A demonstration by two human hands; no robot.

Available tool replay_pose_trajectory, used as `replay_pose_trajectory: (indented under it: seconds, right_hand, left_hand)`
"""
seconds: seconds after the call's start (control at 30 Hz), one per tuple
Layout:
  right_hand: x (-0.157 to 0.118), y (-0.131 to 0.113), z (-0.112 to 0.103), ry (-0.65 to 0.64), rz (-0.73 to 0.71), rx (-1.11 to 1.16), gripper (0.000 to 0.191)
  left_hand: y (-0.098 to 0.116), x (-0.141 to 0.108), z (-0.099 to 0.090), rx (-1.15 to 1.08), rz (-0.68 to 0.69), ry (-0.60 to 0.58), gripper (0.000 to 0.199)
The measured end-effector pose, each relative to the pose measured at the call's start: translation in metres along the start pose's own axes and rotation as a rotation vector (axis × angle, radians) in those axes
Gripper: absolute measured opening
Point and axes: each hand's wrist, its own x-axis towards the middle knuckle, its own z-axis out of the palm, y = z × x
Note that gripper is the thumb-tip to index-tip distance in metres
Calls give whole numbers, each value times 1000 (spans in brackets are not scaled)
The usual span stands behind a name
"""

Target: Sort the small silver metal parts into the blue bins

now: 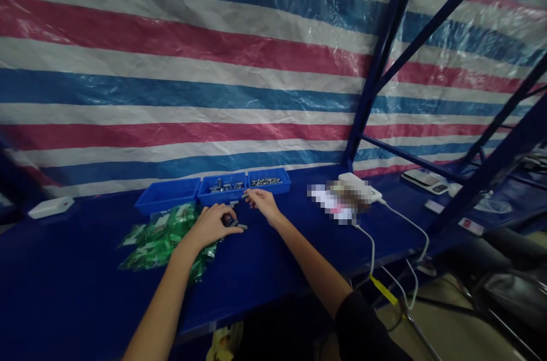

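My left hand is curled over the table, its thumb and fingers closed around several small grey metal parts. Part of what it holds is hidden under the fingers. To its right, my right hand pinches a small grey metal part in its fingertips, in front of the blue bins. Another small part lies between the two hands. Clear and green small plastic bags lie in a pile beside and under my left wrist.
Three blue bins stand along the back: a left bin, a middle bin with metal parts, and a right bin with small hardware. A white device with cables sits right, a white box far left. A blue post rises behind.
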Motion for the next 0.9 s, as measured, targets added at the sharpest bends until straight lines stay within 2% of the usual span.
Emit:
replay_pose_trajectory:
  seconds: [0.13, 0.4, 0.53, 0.7, 0.8, 0.9]
  right_hand:
    - [4, 3, 0, 9, -32, -13, 31]
    - [4, 4, 2, -10, -60, -31, 23]
    - [3, 5, 3, -28, -24, -18, 15]
    - [3, 5, 3, 0, 2, -6, 19]
    - [3, 4, 1, 4, -13, -3, 18]
    - [1, 2, 1, -70, -16, -5, 18]
  left_hand:
    - [3, 3, 4, 18, 21, -78, 30]
    - [8, 5, 10, 22, -19, -63, 28]
    - [10, 3, 14, 5, -5, -70, 27]
    - [13, 1, 14, -18, 9, -66, 26]
    - [17, 2, 11, -51, -48, 5, 32]
    - [19, 5, 6, -144, -103, 144, 35]
